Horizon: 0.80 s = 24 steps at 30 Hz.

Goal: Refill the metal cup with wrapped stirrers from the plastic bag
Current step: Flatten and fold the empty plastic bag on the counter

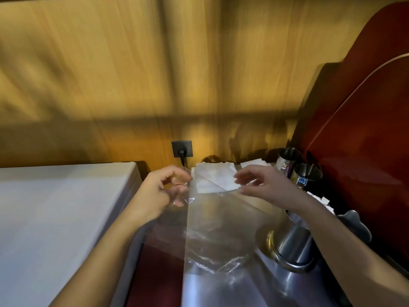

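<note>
With the left hand (164, 189) pinching the clear plastic bag (212, 229) at frame centre and the right hand (263, 185) loosely curled at its mouth, the slack film could knock the metal cup (292, 247), lower right.

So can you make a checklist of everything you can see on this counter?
Surface: shiny dark red counter, white top at left.
Job's things: clear crinkly plastic bag held up by both hands; tall shiny metal cup; stirrers not clearly seen.
Clutter: white paper napkins; two small steel cups.
Grips: left hand pinching the bag; right hand at its rim.
Cables: black plug in grey wall socket.
Surroundings: wooden wall panel, red curved board.
</note>
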Each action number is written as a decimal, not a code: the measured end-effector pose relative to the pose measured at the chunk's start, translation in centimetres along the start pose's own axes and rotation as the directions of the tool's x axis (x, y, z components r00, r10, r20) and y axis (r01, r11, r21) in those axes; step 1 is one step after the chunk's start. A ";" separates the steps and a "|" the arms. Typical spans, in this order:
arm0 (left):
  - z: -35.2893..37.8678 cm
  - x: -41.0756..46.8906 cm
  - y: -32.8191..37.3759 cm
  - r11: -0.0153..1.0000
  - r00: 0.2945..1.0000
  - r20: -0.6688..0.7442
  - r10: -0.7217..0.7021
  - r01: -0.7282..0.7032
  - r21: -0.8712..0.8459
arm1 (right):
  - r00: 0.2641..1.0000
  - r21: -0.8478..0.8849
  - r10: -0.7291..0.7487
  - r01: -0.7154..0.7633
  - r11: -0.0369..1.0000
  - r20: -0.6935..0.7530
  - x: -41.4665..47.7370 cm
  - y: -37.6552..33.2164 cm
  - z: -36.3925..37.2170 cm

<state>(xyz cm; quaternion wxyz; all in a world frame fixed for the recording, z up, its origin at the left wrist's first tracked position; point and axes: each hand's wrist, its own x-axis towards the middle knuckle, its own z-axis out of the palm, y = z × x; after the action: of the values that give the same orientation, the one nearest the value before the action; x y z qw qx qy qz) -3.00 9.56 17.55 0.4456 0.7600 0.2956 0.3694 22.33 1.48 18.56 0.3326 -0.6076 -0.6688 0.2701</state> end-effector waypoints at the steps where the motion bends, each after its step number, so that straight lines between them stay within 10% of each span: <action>1: 0.1 0.1 0.3 0.998 0.999 0.012 0.050 -0.051 0.033 | 0.997 0.041 0.000 -0.003 0.999 0.077 0.2 -0.3 0.2; 7: -0.3 0.7 1.4 0.947 0.973 -0.038 0.228 -0.212 0.241 | 0.984 0.155 -0.054 0.027 0.987 0.172 0.3 -0.8 1.2; 14: -3.1 -0.1 0.3 0.936 0.905 -0.417 -0.089 -0.067 -0.345 | 0.999 0.396 -0.022 0.036 0.917 -0.040 0.1 0.7 1.0; 18: -2.4 -1.3 -3.0 0.693 0.904 -0.175 -0.390 0.163 -0.702 | 0.985 0.572 0.079 0.022 0.820 -0.151 0.2 1.8 1.1; 24: 2.2 -3.1 -5.6 0.512 0.872 0.165 -0.462 0.413 -0.753 | 0.947 0.749 0.243 -0.003 0.662 -0.211 0.6 2.7 1.8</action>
<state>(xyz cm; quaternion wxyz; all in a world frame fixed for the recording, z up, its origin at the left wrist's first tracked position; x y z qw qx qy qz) -3.56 8.51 10.92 0.7949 0.3860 0.3037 0.3562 22.66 2.44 15.41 0.6260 -0.4976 -0.4013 0.4466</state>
